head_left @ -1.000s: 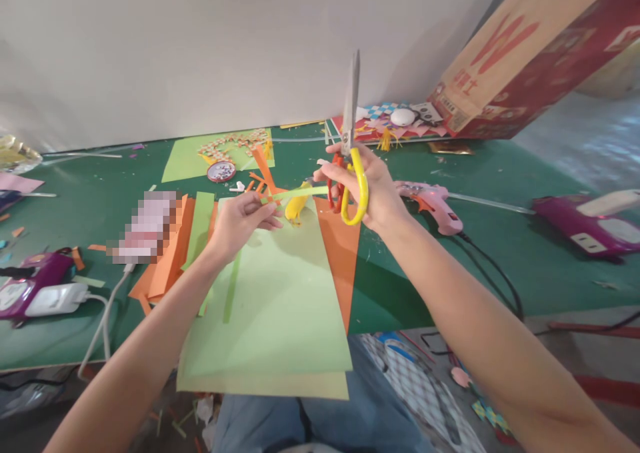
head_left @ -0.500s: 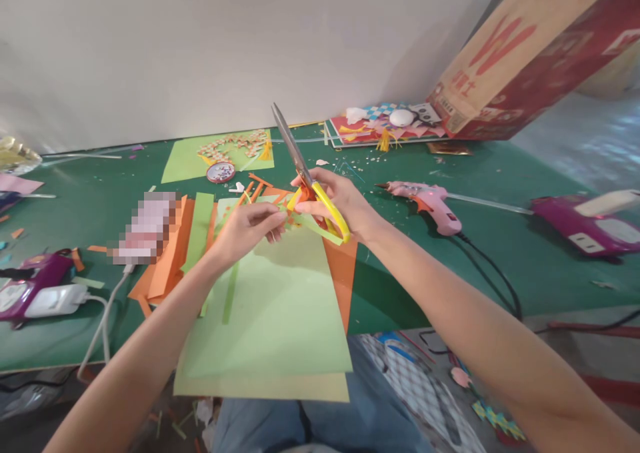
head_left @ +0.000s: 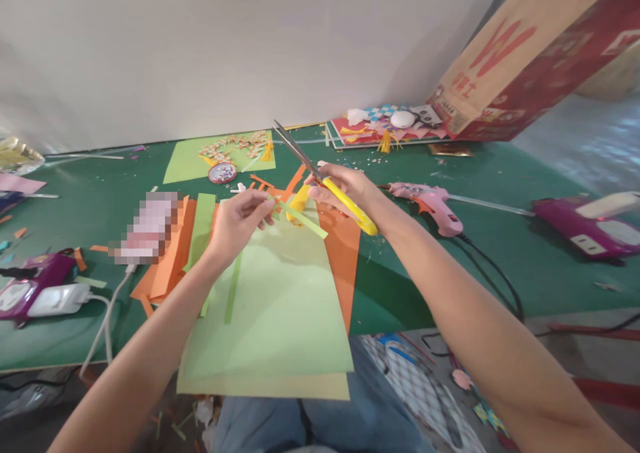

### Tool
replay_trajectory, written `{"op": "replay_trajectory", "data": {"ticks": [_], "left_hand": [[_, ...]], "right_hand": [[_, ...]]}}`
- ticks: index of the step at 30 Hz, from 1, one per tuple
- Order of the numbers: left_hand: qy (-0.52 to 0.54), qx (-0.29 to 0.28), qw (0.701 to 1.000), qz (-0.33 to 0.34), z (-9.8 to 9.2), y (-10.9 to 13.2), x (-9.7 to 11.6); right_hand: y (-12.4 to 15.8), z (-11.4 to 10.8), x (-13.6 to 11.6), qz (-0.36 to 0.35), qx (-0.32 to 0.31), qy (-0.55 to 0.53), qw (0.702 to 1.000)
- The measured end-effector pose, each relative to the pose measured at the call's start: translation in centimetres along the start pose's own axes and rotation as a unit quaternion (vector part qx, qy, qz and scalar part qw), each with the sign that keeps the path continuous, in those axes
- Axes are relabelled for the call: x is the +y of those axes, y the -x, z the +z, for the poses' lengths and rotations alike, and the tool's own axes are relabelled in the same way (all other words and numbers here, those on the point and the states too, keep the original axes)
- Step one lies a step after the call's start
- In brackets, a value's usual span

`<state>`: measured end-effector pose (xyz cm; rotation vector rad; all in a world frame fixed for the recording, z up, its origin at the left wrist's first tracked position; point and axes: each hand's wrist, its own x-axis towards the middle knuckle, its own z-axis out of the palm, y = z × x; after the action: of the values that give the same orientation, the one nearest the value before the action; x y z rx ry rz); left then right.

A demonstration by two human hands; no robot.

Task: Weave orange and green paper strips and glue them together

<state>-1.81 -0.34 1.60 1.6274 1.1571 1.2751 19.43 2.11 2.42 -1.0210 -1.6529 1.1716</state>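
My left hand [head_left: 243,223] is closed, pinching a narrow light-green paper strip [head_left: 310,224] that slants down to the right. In my right hand [head_left: 353,190] is a pair of scissors [head_left: 347,203] with yellow handles, its blades pointing up and left and nearly together. Below both hands lie light-green paper sheets [head_left: 280,306], overhanging the table's front edge, with an orange sheet [head_left: 343,260] partly under them. A yellow piece [head_left: 299,206] of unclear kind sits between the hands. Orange paper strips [head_left: 295,181] are scattered just behind it.
A pink glue gun [head_left: 430,203] with a cord lies right of my right hand, near a purple power strip [head_left: 585,223]. Folded orange paper [head_left: 167,266] and a blurred-out phone [head_left: 147,226] are at left. Behind stand a round dish [head_left: 222,172] and a paper bag [head_left: 510,60].
My right hand and the scissors have moved right and slightly down, away from my left hand. The green strip's free end now shows clear of the scissors' handles.
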Motion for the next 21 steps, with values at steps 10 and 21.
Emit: {"op": "replay_trajectory", "data": {"ticks": [10,21], "left_hand": [[0.015,0.010,1.000,-0.006,-0.02,-0.15,0.06],[0.117,0.018,0.991,-0.065,0.12,0.18,0.39]], "right_hand": [[-0.06,0.08,-0.72,0.043,0.074,-0.015,0.996],[-0.15,0.14,-0.73,0.047,0.091,-0.025,0.994]]}}
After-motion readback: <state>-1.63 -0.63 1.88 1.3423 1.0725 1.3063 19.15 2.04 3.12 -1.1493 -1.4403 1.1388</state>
